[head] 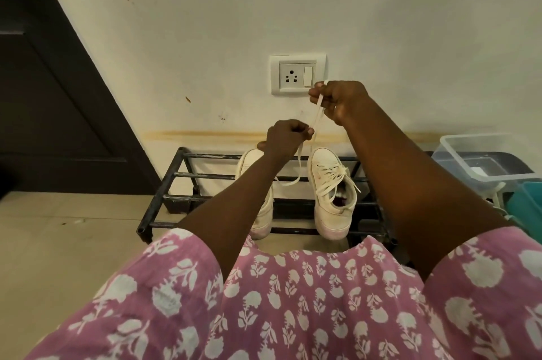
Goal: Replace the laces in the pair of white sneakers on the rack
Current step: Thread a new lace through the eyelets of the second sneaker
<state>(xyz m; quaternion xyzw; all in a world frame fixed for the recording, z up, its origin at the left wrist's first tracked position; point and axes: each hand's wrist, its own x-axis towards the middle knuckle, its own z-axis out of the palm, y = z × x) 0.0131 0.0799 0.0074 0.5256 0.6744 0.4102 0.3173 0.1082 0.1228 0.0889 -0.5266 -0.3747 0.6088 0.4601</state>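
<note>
Lace (317, 114) held taut: right hand (341, 98) pinches its top end, left hand (286, 135) grips it lower. Best drawn out steadily, avoiding snags.

a: what colour are the sneakers (333, 192)?
b: off-white, pinkish at the heels. the lace (318, 113) is cream as well, and the rack (167, 186) is black.
a: and the dress (293, 301)?
b: mauve pink, printed all over with white flowers.
a: around them?
b: a pale wall (205, 22) with a yellow-brown streak (205, 134), a dark brown door (44, 95), a teal bin (525, 201).
</note>
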